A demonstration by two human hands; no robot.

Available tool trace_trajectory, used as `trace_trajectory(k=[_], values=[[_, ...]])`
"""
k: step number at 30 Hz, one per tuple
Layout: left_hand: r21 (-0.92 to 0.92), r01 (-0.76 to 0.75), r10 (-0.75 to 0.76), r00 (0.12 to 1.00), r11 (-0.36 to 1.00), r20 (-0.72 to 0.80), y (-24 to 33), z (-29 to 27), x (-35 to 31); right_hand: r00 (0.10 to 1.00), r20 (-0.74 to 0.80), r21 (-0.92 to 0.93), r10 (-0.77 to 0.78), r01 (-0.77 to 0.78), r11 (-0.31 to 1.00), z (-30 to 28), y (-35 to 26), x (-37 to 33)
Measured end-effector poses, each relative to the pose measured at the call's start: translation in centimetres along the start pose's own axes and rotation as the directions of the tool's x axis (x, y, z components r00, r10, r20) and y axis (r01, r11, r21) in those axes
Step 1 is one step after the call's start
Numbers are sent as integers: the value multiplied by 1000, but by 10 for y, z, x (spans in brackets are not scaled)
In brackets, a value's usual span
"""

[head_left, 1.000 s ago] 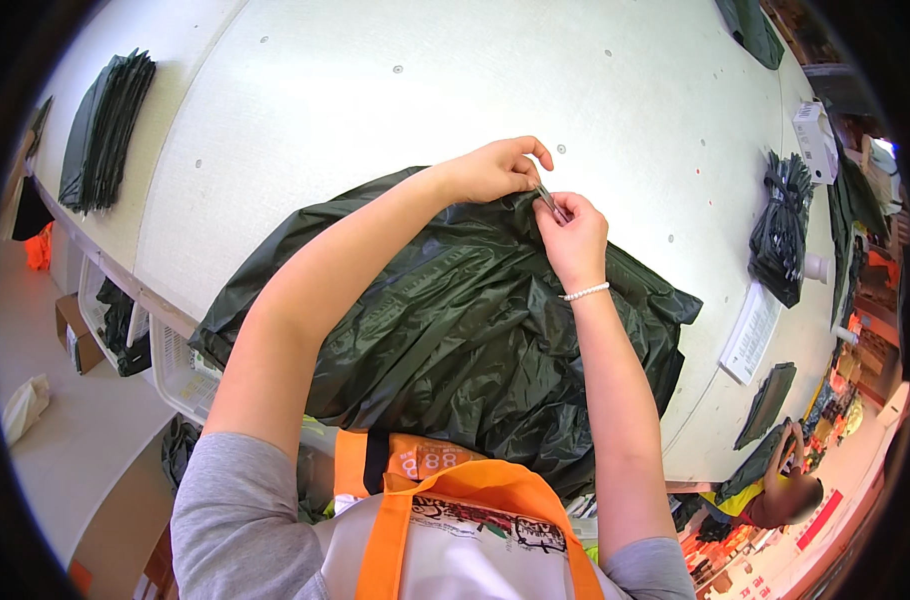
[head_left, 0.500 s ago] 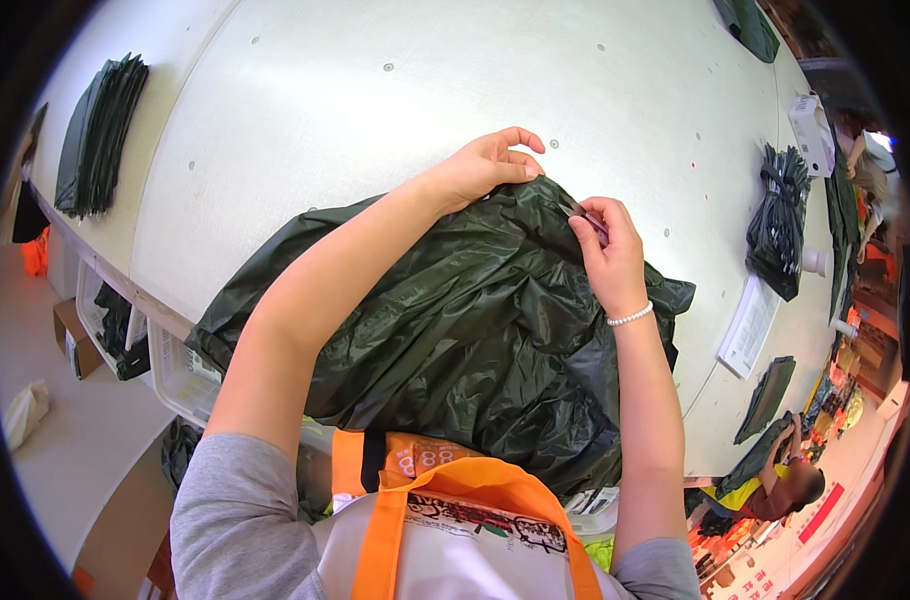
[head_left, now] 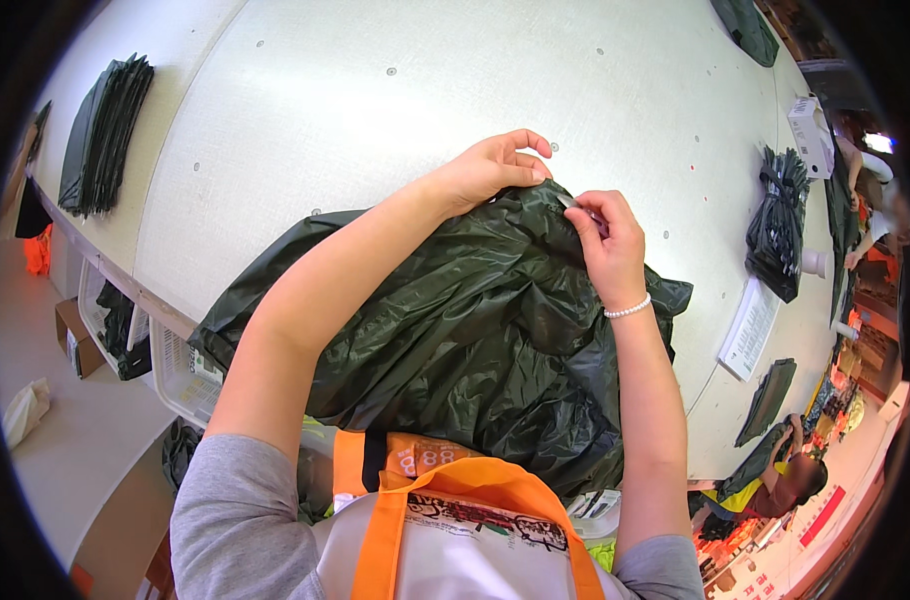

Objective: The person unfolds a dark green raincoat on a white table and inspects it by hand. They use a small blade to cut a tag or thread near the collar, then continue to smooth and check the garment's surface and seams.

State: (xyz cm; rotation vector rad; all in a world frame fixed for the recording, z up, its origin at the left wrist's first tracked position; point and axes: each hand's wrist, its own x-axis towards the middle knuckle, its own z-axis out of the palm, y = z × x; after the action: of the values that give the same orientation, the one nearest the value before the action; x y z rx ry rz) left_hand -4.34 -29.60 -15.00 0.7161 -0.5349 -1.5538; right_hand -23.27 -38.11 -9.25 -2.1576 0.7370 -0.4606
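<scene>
A crumpled dark green garment of thin, shiny fabric [head_left: 475, 320] lies across the table's near edge and hangs toward my body. My left hand [head_left: 500, 163] pinches its far edge between thumb and finger, the other fingers curled loosely above. Just to the right, my right hand [head_left: 612, 235] is closed around a small tool with a pale metal tip [head_left: 567, 201], which looks like thread snips. Its tip points at the fabric edge beside my left fingertips. Most of the tool is hidden inside my fingers.
On the white table [head_left: 305, 110] stand a stack of folded dark pieces [head_left: 105, 135] at left and a tied dark bundle [head_left: 778, 225] at right. Near that bundle are a white sheet [head_left: 749, 328] and a white box [head_left: 811, 135]. A co-worker [head_left: 775, 485] handles dark fabric at lower right.
Both hands stay at the fabric edge. My right hand has turned slightly and shifted up a little, with the metal tip now showing more plainly. The garment lies almost as before.
</scene>
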Motion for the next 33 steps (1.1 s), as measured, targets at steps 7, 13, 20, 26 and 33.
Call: trace_trajectory(k=[7, 13, 20, 26, 33], values=[[618, -172, 351, 919, 767, -179, 23, 12, -11, 970, 137, 272, 202, -232, 934, 15, -6, 26], [580, 504, -167, 828, 640, -535, 44, -39, -56, 988, 70, 397, 141, -157, 904, 1, -12, 13], [321, 180, -45, 921, 930, -387, 57, -9, -99, 966, -68, 471, 251, -191, 861, 11, 0, 5], [590, 140, 243, 818, 795, -522, 56, 34, -115, 979, -183, 37, -87, 95, 995, 29, -68, -8], [937, 10, 754, 591, 348, -287, 25, 58, -116, 993, -60, 148, -100, 108, 983, 47, -104, -10]])
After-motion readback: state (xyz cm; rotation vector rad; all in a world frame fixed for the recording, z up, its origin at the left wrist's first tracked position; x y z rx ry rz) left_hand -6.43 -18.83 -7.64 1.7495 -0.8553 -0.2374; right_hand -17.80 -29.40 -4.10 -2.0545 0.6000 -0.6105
